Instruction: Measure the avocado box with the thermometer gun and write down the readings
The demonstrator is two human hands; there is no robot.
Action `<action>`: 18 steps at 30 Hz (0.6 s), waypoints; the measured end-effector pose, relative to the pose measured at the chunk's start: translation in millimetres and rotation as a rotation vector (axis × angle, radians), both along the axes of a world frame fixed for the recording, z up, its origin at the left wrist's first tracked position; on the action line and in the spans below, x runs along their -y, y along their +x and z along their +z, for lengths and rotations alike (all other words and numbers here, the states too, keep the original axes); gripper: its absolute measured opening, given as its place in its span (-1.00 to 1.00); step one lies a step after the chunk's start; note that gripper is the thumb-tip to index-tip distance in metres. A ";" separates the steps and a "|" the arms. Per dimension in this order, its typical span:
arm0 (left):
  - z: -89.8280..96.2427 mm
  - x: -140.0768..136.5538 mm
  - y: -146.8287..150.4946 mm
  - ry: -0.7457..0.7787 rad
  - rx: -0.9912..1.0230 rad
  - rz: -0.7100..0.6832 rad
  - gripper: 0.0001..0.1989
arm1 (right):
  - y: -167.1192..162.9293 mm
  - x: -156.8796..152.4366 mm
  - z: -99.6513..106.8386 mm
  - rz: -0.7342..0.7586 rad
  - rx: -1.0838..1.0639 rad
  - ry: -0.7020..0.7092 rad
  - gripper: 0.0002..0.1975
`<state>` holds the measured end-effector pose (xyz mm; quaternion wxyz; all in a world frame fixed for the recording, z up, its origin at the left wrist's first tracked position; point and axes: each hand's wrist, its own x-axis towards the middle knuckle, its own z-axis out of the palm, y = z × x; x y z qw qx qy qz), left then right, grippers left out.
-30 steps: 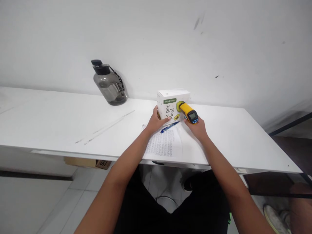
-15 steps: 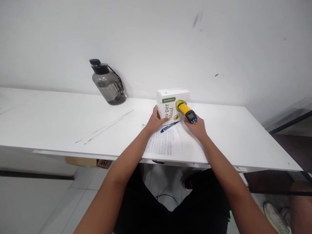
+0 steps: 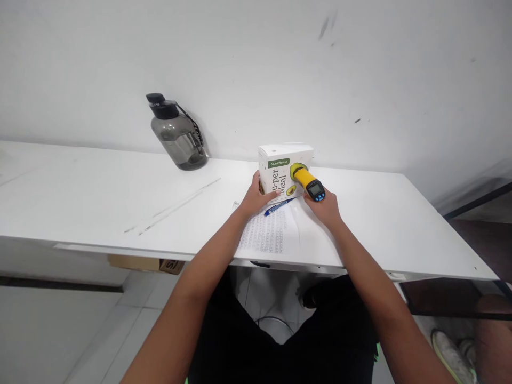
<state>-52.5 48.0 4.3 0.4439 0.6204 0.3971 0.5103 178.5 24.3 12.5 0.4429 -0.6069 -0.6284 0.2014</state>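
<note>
A white box (image 3: pixel 267 176) with a green label and avocado pictures stands on the table near the wall. My left hand (image 3: pixel 256 198) grips its lower left side, the thumb across the front face. In my right hand (image 3: pixel 326 207) is a yellow and black infrared thermometer (image 3: pixel 306 181), its front end close to the box's right front; whether it touches cannot be seen. Its small screen and blue buttons face me. Just below the box lies a blue pen (image 3: pixel 278 207) on a printed sheet of paper (image 3: pixel 268 234).
A grey translucent bottle (image 3: pixel 176 136) with a black lid stands at the back left, by the wall. The white table (image 3: pixel 88 197) runs along the wall, with its front edge before my legs. A cardboard box (image 3: pixel 140 263) is below it. At the lower right a person's shoe (image 3: pixel 450 349) shows.
The view has shifted very slightly. Both hands keep their hold on the box and the thermometer, with hardly any movement.
</note>
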 end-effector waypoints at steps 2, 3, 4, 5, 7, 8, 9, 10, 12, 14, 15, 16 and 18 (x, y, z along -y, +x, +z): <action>1.1 0.8 -0.2 -0.004 0.000 -0.007 -0.16 | 0.2 -0.2 -0.3 -0.003 0.015 -0.004 -0.67; 1.1 0.8 -0.4 -0.005 0.001 -0.008 -0.15 | 0.0 -0.2 -0.4 -0.002 0.018 -0.002 -0.67; 0.6 0.3 -0.5 -0.008 0.000 -0.008 -0.15 | -0.3 0.0 -0.5 0.000 0.015 0.001 -0.67; -0.4 -0.5 -0.6 -0.012 -0.001 -0.007 -0.14 | -0.8 0.3 -0.4 0.005 0.007 0.005 -0.66; -3.7 -3.2 -0.6 -0.028 0.001 0.000 -0.12 | -1.9 1.2 0.2 0.018 -0.026 0.010 -0.64; -5.8 -4.9 -0.4 -0.039 0.004 0.003 -0.11 | -2.6 1.6 0.6 0.025 -0.048 0.007 -0.63; -8.0 -6.6 -0.2 -0.048 0.010 0.009 -0.10 | -3.1 2.0 1.1 0.033 -0.073 0.002 -0.61; -9.9 -8.3 0.2 -0.054 0.017 0.016 -0.09 | -3.7 2.2 1.4 0.047 -0.099 -0.002 -0.60; -12.7 -11.0 0.6 -0.054 0.018 0.045 -0.08 | -4.4 1.7 1.4 0.087 -0.148 0.007 -0.57; -13.7 -12.5 0.1 -0.043 0.002 0.091 -0.09 | -4.8 -0.3 -0.3 0.128 -0.205 0.008 -0.57; -13.7 -12.9 -0.7 -0.036 -0.008 0.115 -0.10 | -4.8 -1.9 -1.7 0.138 -0.240 -0.004 -0.58; -13.5 -13.2 -2.0 -0.025 -0.019 0.140 -0.10 | -4.7 -3.7 -3.5 0.136 -0.274 -0.024 -0.59; -13.3 -14.0 -5.6 0.006 -0.045 0.205 -0.12 | -3.5 -7.8 -7.6 0.096 -0.321 -0.056 -0.60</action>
